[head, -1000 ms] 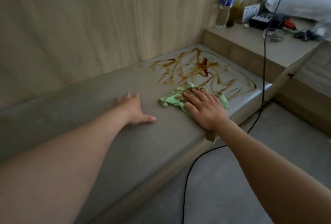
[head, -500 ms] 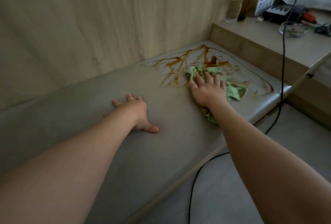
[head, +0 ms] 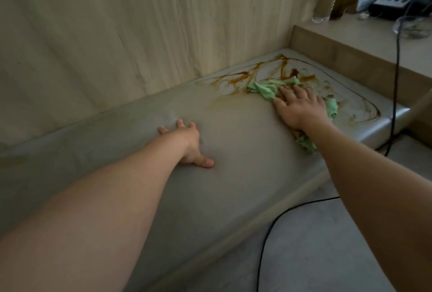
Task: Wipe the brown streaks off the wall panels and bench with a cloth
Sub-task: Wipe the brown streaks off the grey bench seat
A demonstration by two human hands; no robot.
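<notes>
Grey brown-streaked bench (head: 233, 128) below wood panels (head: 117, 34): right hand (head: 301, 107) presses cloth (head: 264, 88), left hand (head: 189, 144) rests, fingers (head: 287, 92) released

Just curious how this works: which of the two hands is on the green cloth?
The right hand, pressing flat on the green cloth among the brown streaks. The left hand only rests on the bare bench, apart from the cloth.

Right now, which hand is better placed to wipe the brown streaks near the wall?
The right hand: it presses the green cloth right beside those brown streaks. The left hand rests on bare bench, holding nothing.
</notes>
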